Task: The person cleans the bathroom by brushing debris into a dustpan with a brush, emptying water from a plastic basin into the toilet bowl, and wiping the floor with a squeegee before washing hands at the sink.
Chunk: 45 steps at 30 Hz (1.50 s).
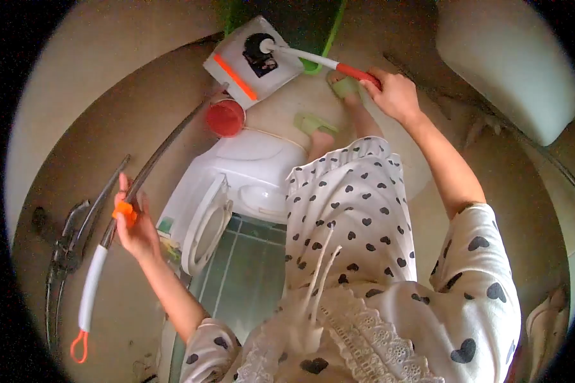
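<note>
My right hand is closed around the red grip of a stick with a white shaft and a round black head; whether it is a brush or a plunger I cannot tell. The head lies over a dark patch on a white box-like thing with an orange strip, possibly a dustpan. In my left hand is a long dark pole with a white grip, an orange clip and an orange hanging loop. The pole's far end reaches the white thing's edge; the joint is unclear.
Beside the white thing stands a red bucket. A toilet with its seat raised is between my arms. Green-edged dark container at the top, dark pipes or rods on the left wall, a large white fixture at upper right. My feet wear green slippers.
</note>
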Available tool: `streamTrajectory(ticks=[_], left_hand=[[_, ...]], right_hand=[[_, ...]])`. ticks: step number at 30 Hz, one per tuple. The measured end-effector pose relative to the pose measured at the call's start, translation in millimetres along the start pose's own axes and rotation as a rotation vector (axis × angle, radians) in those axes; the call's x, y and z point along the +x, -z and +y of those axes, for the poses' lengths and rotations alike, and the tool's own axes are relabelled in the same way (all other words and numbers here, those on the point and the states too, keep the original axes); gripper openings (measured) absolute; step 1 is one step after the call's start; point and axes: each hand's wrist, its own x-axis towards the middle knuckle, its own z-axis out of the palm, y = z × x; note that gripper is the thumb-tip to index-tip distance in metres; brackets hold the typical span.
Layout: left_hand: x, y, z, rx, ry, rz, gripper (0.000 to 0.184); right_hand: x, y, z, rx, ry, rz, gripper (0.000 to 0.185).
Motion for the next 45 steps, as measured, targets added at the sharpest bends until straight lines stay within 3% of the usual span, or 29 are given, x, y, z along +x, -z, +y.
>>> streamTrajectory(ticks=[2,3,6,8,12,19,23,26,27,30,31,34,35,38,41,42,45], left_hand=[[20,0,-11,0.184,-0.177,-0.401,0.028],[40,6,-23,0.008,-0.144,-0.569,0.023],[76,-28,-36,-0.11,-0.183,-0.316,0.024],[92,-74,-28,0.087,-0.373,-0.173,0.028],[116,-155,-8,0.303,-0.528,0.051,0.034],[163,-215,3,0.349,-0.408,0.155,0.043],[177,-228,-20,0.382,-0.316,0.093,0.039],[198,-235,-57,0.486,-0.357,0.075,0.044],[192,-243,-50,0.352,-0.246,0.07,0.043],[198,-261,-51,0.457,-0.36,0.066,0.042],[202,-271,-51,0.285,-0.217,0.033,0.039],[212,-295,-54,0.287,-0.32,0.057,0.037],[213,-299,-53,0.282,-0.124,0.016,0.047],[218,-306,-53,0.19,-0.064,0.011,0.062],[245,-285,-93,0.206,0.043,0.202,0.05],[246,-269,-103,0.323,0.147,0.232,0.058],[231,-226,-109,0.207,0.529,0.214,0.051]], right_hand=[[0,-4,-1,0.085,-0.083,-0.052,0.034],[2,-9,-2,0.115,-0.145,-0.101,0.034],[7,-25,-7,0.204,-0.22,-0.088,0.034],[11,-29,-9,0.231,-0.249,-0.054,0.034],[23,-36,-21,0.207,-0.321,-0.032,0.034],[53,-44,-48,0.2,-0.465,0.017,0.037],[68,-50,-58,0.211,-0.488,0.037,0.039],[82,-64,-54,0.157,-0.469,0.057,0.046],[86,-66,-57,0.144,-0.47,0.05,0.047],[100,-64,-62,0.102,-0.472,0.018,0.047],[104,-63,-64,0.088,-0.473,0.005,0.047],[114,-58,-74,0.112,-0.511,0.014,0.045],[117,-55,-78,0.13,-0.508,0.013,0.044],[126,-53,-82,0.162,-0.51,0.023,0.041],[129,-60,-78,0.166,-0.531,0.052,0.038],[128,-61,-76,0.18,-0.535,0.06,0.037],[124,-65,-68,0.166,-0.569,0.022,0.037]])
